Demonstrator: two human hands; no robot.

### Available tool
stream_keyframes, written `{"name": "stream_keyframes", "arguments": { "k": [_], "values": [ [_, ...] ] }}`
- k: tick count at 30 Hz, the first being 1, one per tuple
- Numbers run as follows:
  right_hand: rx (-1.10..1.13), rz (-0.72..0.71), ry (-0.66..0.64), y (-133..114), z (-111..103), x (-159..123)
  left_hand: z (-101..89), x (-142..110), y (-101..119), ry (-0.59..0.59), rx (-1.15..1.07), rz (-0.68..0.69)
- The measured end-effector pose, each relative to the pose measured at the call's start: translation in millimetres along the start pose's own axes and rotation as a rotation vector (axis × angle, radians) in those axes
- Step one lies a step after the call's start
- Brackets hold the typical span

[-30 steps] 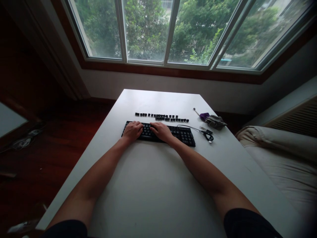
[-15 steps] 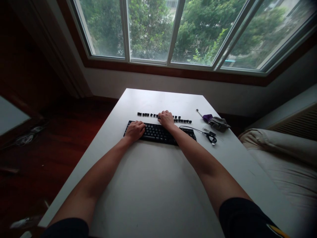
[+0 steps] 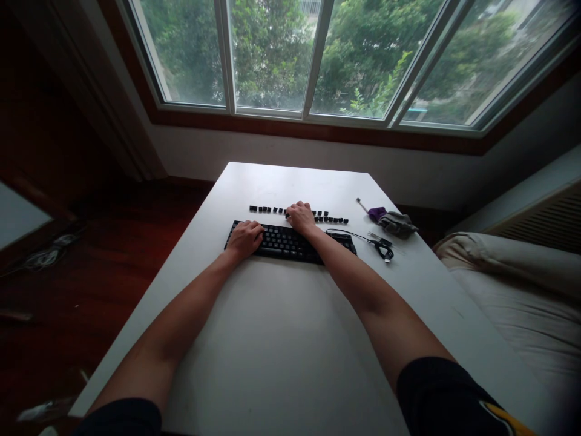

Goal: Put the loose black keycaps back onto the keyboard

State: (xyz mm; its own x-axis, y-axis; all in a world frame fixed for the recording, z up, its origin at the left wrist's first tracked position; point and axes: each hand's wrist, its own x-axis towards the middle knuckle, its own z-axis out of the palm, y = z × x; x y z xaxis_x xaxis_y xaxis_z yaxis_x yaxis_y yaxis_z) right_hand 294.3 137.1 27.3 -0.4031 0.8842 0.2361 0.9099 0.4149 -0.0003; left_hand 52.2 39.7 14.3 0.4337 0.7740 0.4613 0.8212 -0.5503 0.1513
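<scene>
Keycaps (image 3: 275, 209) partly behind R hand (image 3: 299, 216), kbd (image 3: 285, 242) legends illegible; window (image 3: 272, 60) cropped

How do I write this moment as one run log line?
left hand: on black rectangular keyboard, left end | right hand: at small black square keycaps beyond keyboard, grip unclear | keyboard's right: coiled black cable, crumpled grey cloth

1. The place looks like a room in a home.
2. A wide, pale-framed glass window (image 3: 316, 60) with reddish-brown wooden trim (image 3: 272, 125) faces green leafy trees (image 3: 367, 54).
3. Dark-red, glossy wooden flooring (image 3: 118, 242) lies below the smooth white surface (image 3: 290, 339).
4. A beige, fabric-covered padded seat (image 3: 512, 290) stands at right.
</scene>
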Motion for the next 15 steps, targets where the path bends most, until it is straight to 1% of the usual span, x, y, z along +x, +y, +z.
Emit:
{"name": "stream_keyframes", "arguments": {
  "k": [4, 6, 8, 11, 15],
  "values": [
    [0.124, 0.021, 0.009, -5.1, -5.0, -8.3, 0.9, 0.1, 0.0, -0.002, 0.003, -0.005],
    [0.195, -0.009, 0.003, -6.7, -8.7, -13.5, 0.8, 0.1, 0.3, 0.001, 0.005, -0.007],
    [0.278, -0.063, -0.031, -5.7, -13.2, -17.4, 0.2, 0.1, 0.8, 0.002, 0.007, -0.003],
    [0.4, -0.135, -0.152, 0.4, -19.7, -18.3, -1.1, 0.1, 1.7, -0.001, 0.014, 0.0],
    [0.471, -0.141, -0.332, 8.0, -25.1, -13.2, -1.4, 0.3, 2.4, -0.001, 0.02, -0.007]
  ]
}}
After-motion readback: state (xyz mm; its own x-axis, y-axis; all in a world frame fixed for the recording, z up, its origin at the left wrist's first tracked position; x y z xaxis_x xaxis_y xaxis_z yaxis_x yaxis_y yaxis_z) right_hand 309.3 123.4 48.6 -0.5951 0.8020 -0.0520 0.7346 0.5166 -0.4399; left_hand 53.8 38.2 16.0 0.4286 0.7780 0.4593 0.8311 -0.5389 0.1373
